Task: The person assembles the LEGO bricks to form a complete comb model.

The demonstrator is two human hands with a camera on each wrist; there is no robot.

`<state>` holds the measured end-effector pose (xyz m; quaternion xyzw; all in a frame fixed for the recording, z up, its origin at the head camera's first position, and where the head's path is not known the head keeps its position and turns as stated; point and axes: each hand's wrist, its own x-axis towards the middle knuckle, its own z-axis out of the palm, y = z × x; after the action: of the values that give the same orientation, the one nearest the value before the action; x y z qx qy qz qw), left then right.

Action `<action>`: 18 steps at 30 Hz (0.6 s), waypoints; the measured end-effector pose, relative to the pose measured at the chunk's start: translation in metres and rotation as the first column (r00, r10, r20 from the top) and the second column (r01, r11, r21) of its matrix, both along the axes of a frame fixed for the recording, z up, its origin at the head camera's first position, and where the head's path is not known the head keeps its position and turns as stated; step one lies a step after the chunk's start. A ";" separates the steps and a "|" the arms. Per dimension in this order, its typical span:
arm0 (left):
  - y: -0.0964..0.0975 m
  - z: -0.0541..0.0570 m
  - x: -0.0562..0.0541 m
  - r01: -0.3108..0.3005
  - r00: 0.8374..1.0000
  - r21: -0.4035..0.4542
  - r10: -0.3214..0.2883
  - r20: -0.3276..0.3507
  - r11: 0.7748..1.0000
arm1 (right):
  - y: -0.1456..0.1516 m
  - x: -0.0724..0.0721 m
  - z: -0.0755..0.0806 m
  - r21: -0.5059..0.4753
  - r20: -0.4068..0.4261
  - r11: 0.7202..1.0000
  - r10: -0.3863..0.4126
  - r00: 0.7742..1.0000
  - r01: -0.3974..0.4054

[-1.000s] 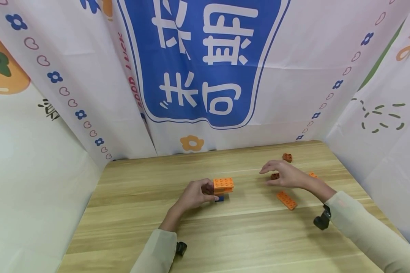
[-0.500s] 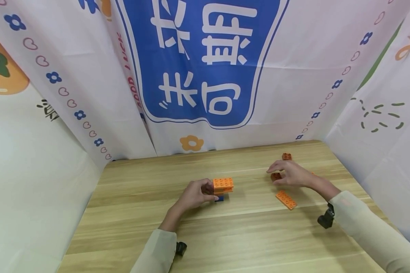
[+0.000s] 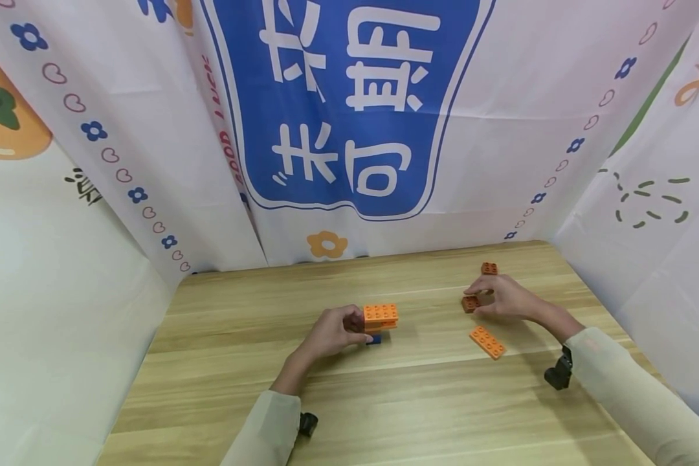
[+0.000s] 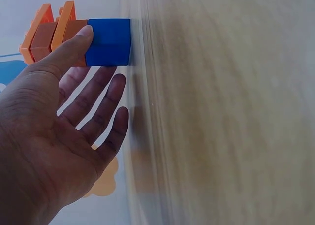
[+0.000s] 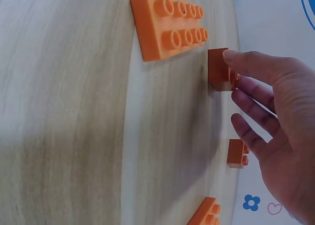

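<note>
My left hand [image 3: 329, 331] grips a small stack of toy building bricks [image 3: 380, 313] near the middle of the table. In the left wrist view the thumb lies across the brown and blue bricks; the blue brick [image 4: 109, 42] forms the base, with brown bricks and orange plates alternating above it. At the right, my right hand [image 3: 509, 299] pinches a small brown brick [image 3: 470, 304] standing on the table. Its thumb touches the brick's edge in the right wrist view, and the fingers are partly hidden behind it.
An orange eight-stud plate [image 3: 487, 342] lies in front of the right hand. Behind that hand sits another brown brick [image 3: 489, 268]. A further orange piece [image 5: 206, 212] shows at the bottom of the right wrist view. Printed cloth [image 3: 489, 194] hangs around the wooden table [image 3: 419, 401].
My right hand has moved right and closed in around the brown brick, finger and thumb coming nearer together. The left hand and its stack have stayed put.
</note>
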<state>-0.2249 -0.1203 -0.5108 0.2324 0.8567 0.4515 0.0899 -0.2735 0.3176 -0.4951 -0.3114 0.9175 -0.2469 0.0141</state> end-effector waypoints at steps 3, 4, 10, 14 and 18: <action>0.000 0.000 -0.001 0.006 1.000 0.000 -0.006 -0.005 1.000 | 0.002 0.000 -0.001 0.007 0.012 1.000 -0.017 1.000 0.017; 0.000 0.000 -0.001 0.007 1.000 0.001 -0.007 -0.005 1.000 | 0.002 -0.001 -0.002 0.011 0.016 1.000 -0.024 1.000 0.024; 0.000 -0.001 -0.001 0.005 1.000 0.004 -0.005 -0.001 1.000 | 0.005 -0.002 -0.005 0.015 0.031 0.999 -0.036 0.999 0.036; 0.000 -0.002 -0.001 0.002 1.000 -0.002 -0.002 0.002 1.000 | 0.006 -0.002 -0.007 0.011 0.029 0.999 -0.041 0.999 0.041; 0.001 -0.002 0.000 0.001 1.000 0.000 -0.001 0.007 1.000 | 0.005 -0.002 -0.009 0.002 0.013 0.999 -0.044 0.999 0.044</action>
<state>-0.2252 -0.1198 -0.5125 0.2312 0.8563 0.4523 0.0930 -0.2758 0.3230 -0.5041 -0.2894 0.9242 -0.2487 0.0151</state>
